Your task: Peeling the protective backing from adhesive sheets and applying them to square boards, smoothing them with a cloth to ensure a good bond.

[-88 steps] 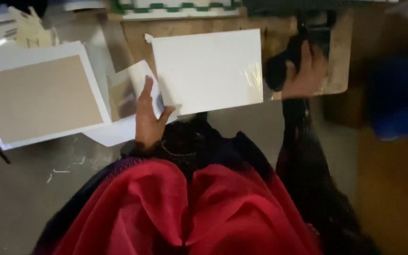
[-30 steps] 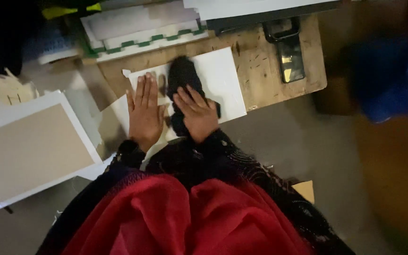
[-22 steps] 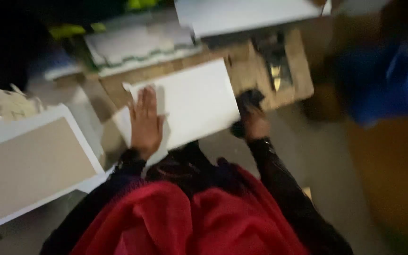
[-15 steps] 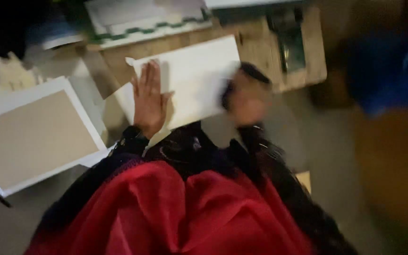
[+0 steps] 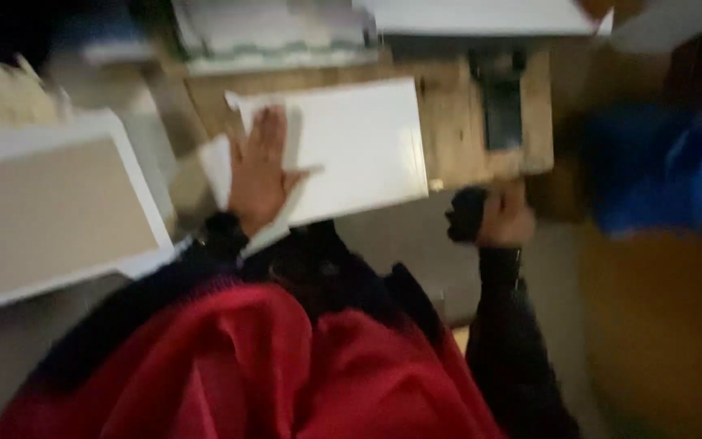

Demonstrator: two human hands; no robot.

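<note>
My left hand [image 5: 260, 172] lies flat, fingers spread, on the left part of a white rectangular board [image 5: 351, 146] that rests on a low wooden table [image 5: 457, 106]. My right hand [image 5: 504, 218] is off the board, past its lower right corner near the table's front edge, closed around a black cloth-like wad [image 5: 466, 215]. The picture is blurred.
A tan board with a white border [image 5: 46, 213] lies to the left. White and green sheets [image 5: 274, 32] are stacked at the table's back. A dark flat device [image 5: 500, 97] sits on the table's right side. A blue bundle [image 5: 668, 175] and an orange surface [image 5: 660, 325] are at right.
My right hand has swept the black wad across the white board and off its right edge, ending beside the table. My left hand stays pressed on the board's left part.
</note>
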